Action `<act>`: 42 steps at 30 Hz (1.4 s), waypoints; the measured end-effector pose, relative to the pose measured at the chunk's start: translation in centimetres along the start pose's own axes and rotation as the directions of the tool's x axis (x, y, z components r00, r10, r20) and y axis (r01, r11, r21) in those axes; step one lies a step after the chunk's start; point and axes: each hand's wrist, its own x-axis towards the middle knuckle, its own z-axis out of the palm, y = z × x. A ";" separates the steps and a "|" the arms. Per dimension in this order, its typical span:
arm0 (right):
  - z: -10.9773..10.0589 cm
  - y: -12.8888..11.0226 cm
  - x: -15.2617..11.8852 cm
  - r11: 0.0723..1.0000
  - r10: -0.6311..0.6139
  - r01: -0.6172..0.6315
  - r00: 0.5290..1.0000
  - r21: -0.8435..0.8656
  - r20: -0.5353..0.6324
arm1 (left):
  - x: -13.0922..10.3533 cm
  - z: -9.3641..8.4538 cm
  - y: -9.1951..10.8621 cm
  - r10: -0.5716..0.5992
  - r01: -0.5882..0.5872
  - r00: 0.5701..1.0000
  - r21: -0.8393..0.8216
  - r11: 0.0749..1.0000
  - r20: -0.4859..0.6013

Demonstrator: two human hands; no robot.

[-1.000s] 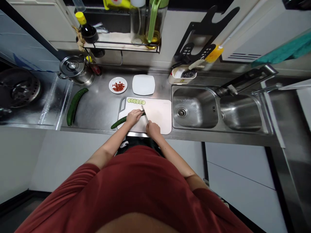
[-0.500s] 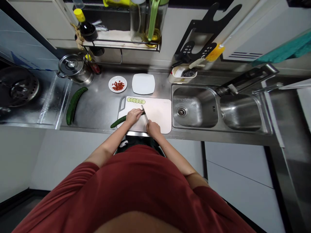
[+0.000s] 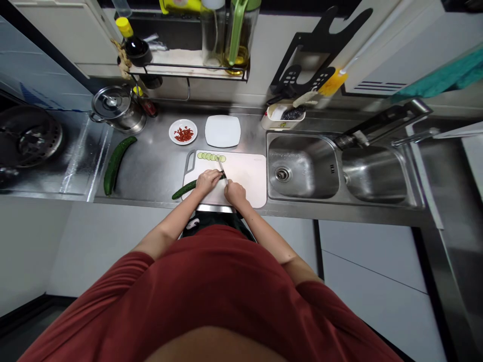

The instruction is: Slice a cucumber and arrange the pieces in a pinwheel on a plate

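Observation:
My left hand (image 3: 208, 181) is closed over a cucumber (image 3: 184, 189) that lies slantwise on a white cutting board (image 3: 247, 178), its left end reaching past the board's edge. In my right hand (image 3: 235, 193) is a knife (image 3: 221, 166), the handle wrapped by my fingers. Its blade points away from me and crosses the cucumber at the cut end, close to my left fingertips. A row of overlapping cucumber slices (image 3: 209, 157) rests along the board's far edge, and the knife tip reaches up to it. My palm hides the cucumber's middle.
Behind the board are a white plate of chopped red pieces (image 3: 183, 132) and a square white plate (image 3: 222, 131). To the left lie another cucumber (image 3: 117, 165) and a steel pot (image 3: 117, 108). A double sink (image 3: 304, 166) borders the board's right side.
My right hand has pushed the knife forward and slightly left, so its tip now reaches the row of slices. My left hand stays in place on the cucumber.

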 end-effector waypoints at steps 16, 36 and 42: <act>1.5 1.0 -0.7 1.000 -0.015 0.015 1.000 -0.003 0.008 | 0.1 -0.1 0.2 -0.006 0.006 1.000 0.002 1.000 0.010; 1.7 0.8 -1.9 1.000 0.016 -0.016 1.000 0.010 0.008 | 0.0 0.0 0.0 0.002 -0.002 1.000 -0.010 1.000 -0.007; 1.4 1.1 -1.9 1.000 -0.007 0.007 0.999 0.010 0.034 | 0.1 0.0 0.1 -0.008 0.008 1.000 -0.017 1.000 0.015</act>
